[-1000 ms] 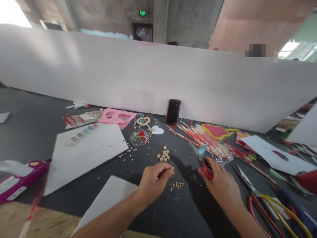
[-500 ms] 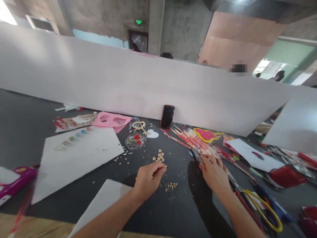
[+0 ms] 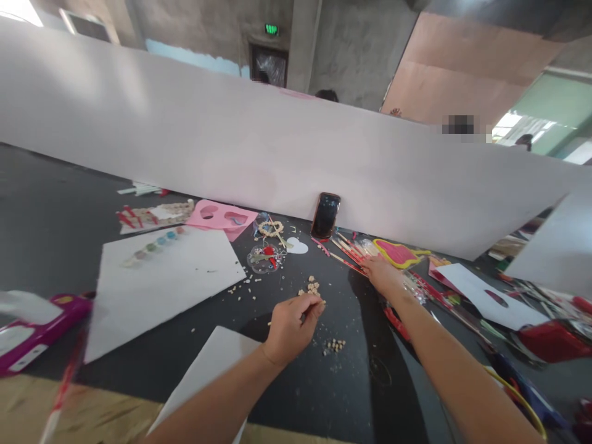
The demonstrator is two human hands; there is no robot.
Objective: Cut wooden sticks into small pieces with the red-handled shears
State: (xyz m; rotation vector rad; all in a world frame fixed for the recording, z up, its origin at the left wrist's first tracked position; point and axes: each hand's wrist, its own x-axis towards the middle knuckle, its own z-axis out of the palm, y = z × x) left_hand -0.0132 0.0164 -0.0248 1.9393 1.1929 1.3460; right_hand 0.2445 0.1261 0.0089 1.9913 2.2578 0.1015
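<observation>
My left hand [image 3: 293, 327] is closed in a pinch, with a small beige piece at its fingertips. Just beyond it lie small flower-shaped beige clusters [image 3: 313, 287]. Several loose beige bits [image 3: 335, 346] are scattered nearer to me. My right hand [image 3: 382, 275] reaches forward to a spread of thin sticks [image 3: 350, 251] with red wrapping. Its fingertips are at the sticks, but their grip is too unclear to make out. Under my right forearm, a tool's red handles [image 3: 396, 323] show in part.
A phone [image 3: 326, 214] leans on the white partition [image 3: 259, 148]. A white board [image 3: 161, 271] and purple glue gun [image 3: 50, 327] lie left. A clear dish [image 3: 264, 259] and white paper heart [image 3: 296, 245] sit mid-table; a red can [image 3: 555, 340] stands right.
My right hand has left the red-handled tool and moved forward and left to the wrapped sticks. The left hand keeps its pinch near the beige clusters. My view has shifted slightly.
</observation>
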